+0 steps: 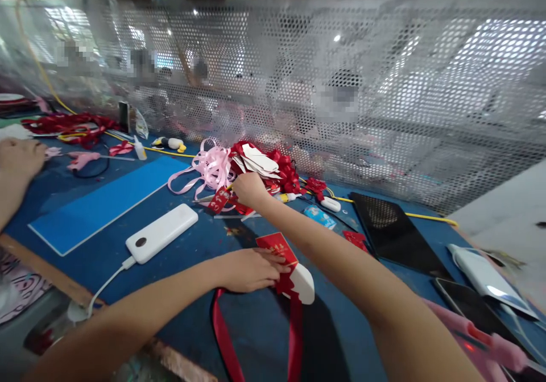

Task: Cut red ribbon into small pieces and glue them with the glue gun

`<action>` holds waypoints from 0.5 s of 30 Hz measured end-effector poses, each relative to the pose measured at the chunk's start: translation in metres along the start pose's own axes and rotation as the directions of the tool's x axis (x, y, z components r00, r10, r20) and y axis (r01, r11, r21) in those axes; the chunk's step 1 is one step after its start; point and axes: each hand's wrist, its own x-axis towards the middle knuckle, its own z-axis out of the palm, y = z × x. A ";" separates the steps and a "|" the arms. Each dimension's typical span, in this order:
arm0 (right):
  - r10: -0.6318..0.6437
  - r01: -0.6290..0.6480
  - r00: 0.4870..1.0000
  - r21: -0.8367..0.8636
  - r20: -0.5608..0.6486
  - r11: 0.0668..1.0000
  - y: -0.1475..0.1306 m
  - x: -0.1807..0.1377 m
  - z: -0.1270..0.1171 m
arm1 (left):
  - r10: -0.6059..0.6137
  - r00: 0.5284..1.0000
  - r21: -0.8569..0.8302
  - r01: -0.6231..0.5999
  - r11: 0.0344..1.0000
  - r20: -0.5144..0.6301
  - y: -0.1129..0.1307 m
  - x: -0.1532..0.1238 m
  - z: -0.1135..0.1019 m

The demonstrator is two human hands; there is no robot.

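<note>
My left hand (249, 269) lies with its fingers stretched flat over a red paper packet with gold print (279, 245). A white rounded piece (303, 284) sticks out from under the packet's right side. A dark red ribbon (295, 336) hangs in a loop from it toward me. Farther off, my right hand (249, 190) is closed at the front of a pile of red ribbon bows (288, 169) and white cut pieces (258, 161). A small red printed tag (220, 200) is beside its fingertips; what they grip is hidden. Pink ribbon (213, 166) lies coiled left of this hand.
A white power bank (162, 233) with a cable and a blue board (106, 200) lie left. Another person's hand (19, 160) is at the left edge, near a pink glue gun (83, 159). A black panel (396, 234) and a pink glue gun (490, 342) are right. A perforated metal screen (273, 86) stands behind.
</note>
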 end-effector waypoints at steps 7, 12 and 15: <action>0.182 -0.175 0.942 0.048 -0.281 0.983 0.016 -0.013 -0.016 | -0.050 0.999 0.037 0.051 0.998 -0.021 0.004 0.000 0.001; 0.315 -0.255 0.892 0.214 -0.325 0.943 0.031 -0.037 -0.020 | -0.162 0.980 -0.033 0.160 0.987 -0.117 0.001 -0.006 -0.005; 0.364 -0.246 0.862 0.339 -0.351 0.908 0.036 -0.064 -0.019 | -0.287 0.930 -0.113 0.268 0.957 -0.228 -0.008 -0.012 -0.011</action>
